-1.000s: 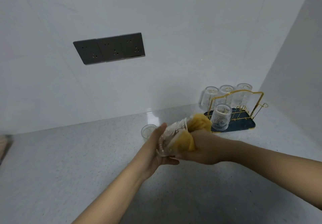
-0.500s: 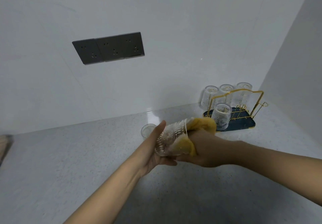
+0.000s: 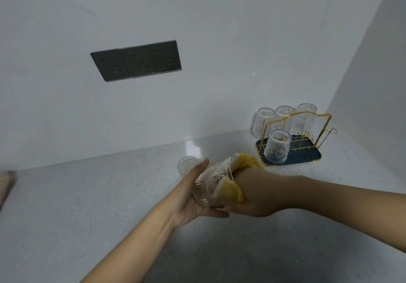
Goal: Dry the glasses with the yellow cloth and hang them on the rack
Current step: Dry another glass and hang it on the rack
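My left hand (image 3: 189, 197) grips a ribbed clear glass (image 3: 212, 186) held on its side over the counter. My right hand (image 3: 259, 192) holds the yellow cloth (image 3: 236, 191), which is pushed into the mouth of that glass; part of the cloth sticks out above my wrist. Another clear glass (image 3: 186, 165) stands upright on the counter just behind my left hand. At the back right, the gold wire rack (image 3: 307, 124) on a dark blue tray carries several glasses upside down, the nearest one (image 3: 277, 146) at its front left.
The speckled grey counter (image 3: 87, 205) meets white walls in a corner at the right. A dark panel of sockets (image 3: 136, 60) is set in the back wall. Something blurred (image 3: 5, 186) lies at the counter's far left edge.
The glass has turned a little in my hands and the cloth has shifted at its mouth. Both hands stay in about the same place.
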